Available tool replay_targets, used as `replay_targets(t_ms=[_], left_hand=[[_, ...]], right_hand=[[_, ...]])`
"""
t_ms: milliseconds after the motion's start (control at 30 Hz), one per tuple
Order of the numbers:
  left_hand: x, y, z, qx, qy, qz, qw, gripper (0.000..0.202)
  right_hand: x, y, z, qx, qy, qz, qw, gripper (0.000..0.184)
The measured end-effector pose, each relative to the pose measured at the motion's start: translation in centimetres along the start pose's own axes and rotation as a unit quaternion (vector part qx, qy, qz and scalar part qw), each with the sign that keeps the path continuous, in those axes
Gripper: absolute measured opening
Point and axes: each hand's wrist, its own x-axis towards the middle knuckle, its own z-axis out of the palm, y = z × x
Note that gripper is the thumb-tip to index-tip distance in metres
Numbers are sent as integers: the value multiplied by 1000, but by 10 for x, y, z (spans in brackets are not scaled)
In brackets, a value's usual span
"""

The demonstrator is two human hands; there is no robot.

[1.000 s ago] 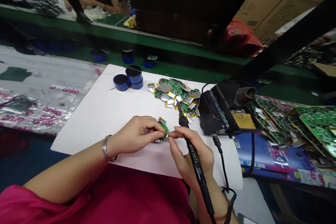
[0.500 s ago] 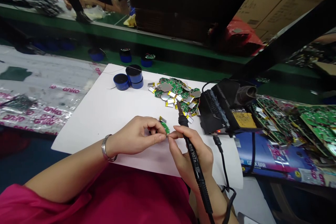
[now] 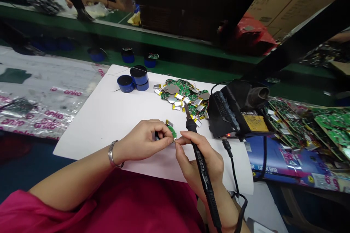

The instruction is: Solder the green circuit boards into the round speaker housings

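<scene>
My left hand (image 3: 149, 139) is closed on a small green circuit board (image 3: 172, 131), whose lower part the fingers hide. A silver battery cell with yellow tape (image 3: 169, 122) shows at the board's upper edge. A black soldering iron (image 3: 202, 167) rests in my right hand (image 3: 206, 154), its tip pointing up and away toward the heap. The thumb and forefinger of that hand are pinched together at the board's lower right edge, almost touching the left fingertips. What they pinch is too small to make out.
Beyond my hands lies a heap of circuit boards and battery cells (image 3: 183, 96) on the white sheet (image 3: 90, 127). Blue-and-black cylinders (image 3: 126, 83) stand left of it. A soldering stand (image 3: 224, 113) with a yellow sponge (image 3: 255, 123) is at right. A person's arms (image 3: 109, 3) show across the bench.
The view has shifted slightly. Both hands stay together at the circuit board, and the soldering iron remains in my right hand.
</scene>
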Motion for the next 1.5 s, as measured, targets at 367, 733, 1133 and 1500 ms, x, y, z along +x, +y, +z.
replay_targets(t_ms=[367, 733, 1133, 1500], left_hand=[[1, 0, 1, 1, -8, 3, 1000, 11], [-10, -11, 8, 114, 122, 68, 984, 11], [-13, -16, 23, 196, 156, 73, 965, 14], [-10, -11, 20, 207, 136, 62, 967, 16]], right_hand=[[-2, 3, 1, -6, -4, -10, 1000, 44], [-7, -9, -29, -82, 78, 101, 988, 36], [-12, -27, -46, -57, -36, -7, 998, 15], [7, -36, -37, -99, -80, -28, 991, 13]])
